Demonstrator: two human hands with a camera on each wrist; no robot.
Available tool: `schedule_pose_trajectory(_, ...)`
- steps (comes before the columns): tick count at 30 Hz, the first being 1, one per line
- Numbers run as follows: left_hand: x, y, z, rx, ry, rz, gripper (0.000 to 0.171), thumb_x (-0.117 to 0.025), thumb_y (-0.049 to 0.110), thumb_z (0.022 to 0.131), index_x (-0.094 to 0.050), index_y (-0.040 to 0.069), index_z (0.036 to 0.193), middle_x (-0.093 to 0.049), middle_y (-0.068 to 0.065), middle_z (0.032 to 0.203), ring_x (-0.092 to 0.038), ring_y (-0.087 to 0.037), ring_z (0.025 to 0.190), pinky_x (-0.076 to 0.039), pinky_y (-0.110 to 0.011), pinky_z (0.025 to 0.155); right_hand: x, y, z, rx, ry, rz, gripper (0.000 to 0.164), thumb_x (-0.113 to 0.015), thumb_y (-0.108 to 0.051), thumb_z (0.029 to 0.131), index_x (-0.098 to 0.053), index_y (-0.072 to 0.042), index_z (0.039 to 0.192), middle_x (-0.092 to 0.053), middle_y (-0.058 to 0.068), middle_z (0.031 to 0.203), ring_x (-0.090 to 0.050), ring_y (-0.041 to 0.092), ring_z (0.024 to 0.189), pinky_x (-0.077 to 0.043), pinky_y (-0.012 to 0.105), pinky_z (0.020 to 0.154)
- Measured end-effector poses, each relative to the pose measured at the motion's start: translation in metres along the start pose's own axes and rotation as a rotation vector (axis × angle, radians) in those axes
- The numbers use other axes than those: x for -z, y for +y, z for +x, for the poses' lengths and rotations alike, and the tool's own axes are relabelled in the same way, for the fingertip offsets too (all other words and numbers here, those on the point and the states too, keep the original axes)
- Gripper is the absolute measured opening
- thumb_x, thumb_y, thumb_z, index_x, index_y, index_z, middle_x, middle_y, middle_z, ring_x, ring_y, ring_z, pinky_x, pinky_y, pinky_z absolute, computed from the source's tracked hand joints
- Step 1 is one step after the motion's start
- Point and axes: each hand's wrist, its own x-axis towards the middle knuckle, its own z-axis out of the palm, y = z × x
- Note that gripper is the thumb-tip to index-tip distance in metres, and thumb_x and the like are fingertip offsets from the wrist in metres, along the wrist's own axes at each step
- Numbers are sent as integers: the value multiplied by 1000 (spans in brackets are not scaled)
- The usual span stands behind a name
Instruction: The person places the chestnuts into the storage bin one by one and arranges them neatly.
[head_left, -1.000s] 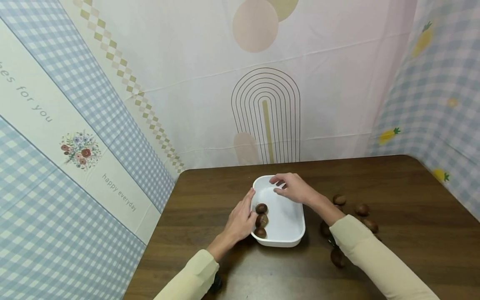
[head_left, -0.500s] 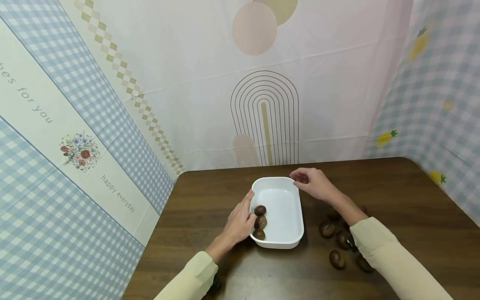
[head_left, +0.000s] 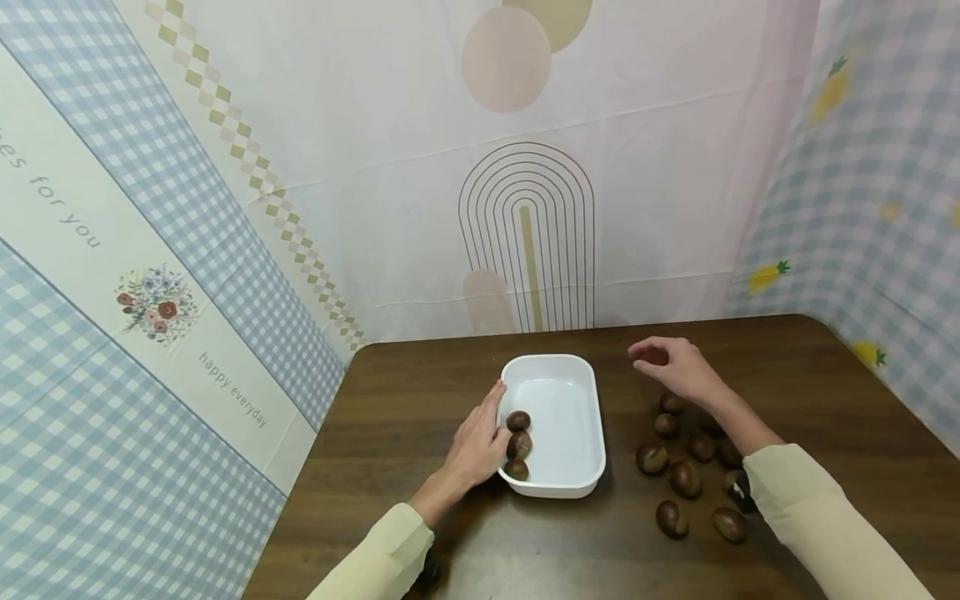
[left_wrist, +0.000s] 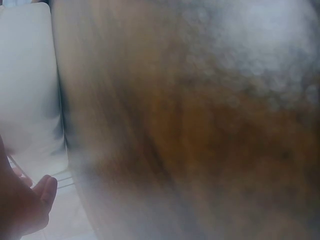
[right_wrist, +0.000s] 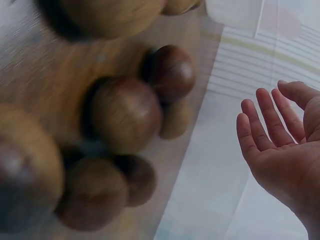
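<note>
In the head view a white rectangular tray (head_left: 561, 429) stands on the table, with three brown chestnuts (head_left: 519, 445) lined up inside along its left wall. My left hand (head_left: 477, 440) rests on the tray's left rim, its fingers fairly straight; the left wrist view catches part of this hand at the lower left beside the tray (left_wrist: 30, 75). My right hand (head_left: 678, 367) is in the air right of the tray, beyond a loose group of chestnuts (head_left: 686, 479). Its fingers are gently bent, and the right wrist view shows nothing in the palm.
The loose chestnuts lie scattered on the brown wooden table (head_left: 420, 392) right of the tray, some partly hidden by the right forearm. A patterned cloth (head_left: 675, 167) hangs behind the table's far edge. Checked cloth (head_left: 187, 208) hangs at the left.
My right hand has moved from over the tray to the right, past its rim, uncovering more of the loose chestnuts. My left hand has stayed on the tray's rim.
</note>
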Motion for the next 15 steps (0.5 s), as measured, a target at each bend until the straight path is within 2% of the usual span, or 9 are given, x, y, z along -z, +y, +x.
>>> schedule_pose_trajectory(5,0,0,0,-1,-2,-1,72,-55,13,96,-37,9,165,-34,-2,172,-54,-31,138,-48,-56,107,4,13,-7,-14,-1,-17,27,-68,-11,104,-71,1,128,-73,21,122,-69,37,111,-57,45,89)
schedule_pose_trajectory(11,0,-1,0,-2,-2,-5,72,-55,13,95,-37,9,165,-35,-2,172,-54,-31,139,-48,-56,107,7,26,-12,-20,-10,-34,29,-69,-13,103,-71,3,127,-75,19,118,-69,35,107,-55,30,82)
schedule_pose_trajectory(15,0,-1,1,-2,-2,-6,73,-55,13,95,-37,9,166,-34,-1,172,-53,-31,140,-47,-55,108,8,34,-16,-27,-26,-36,31,-70,-13,103,-70,5,128,-75,20,118,-70,36,107,-56,34,82)
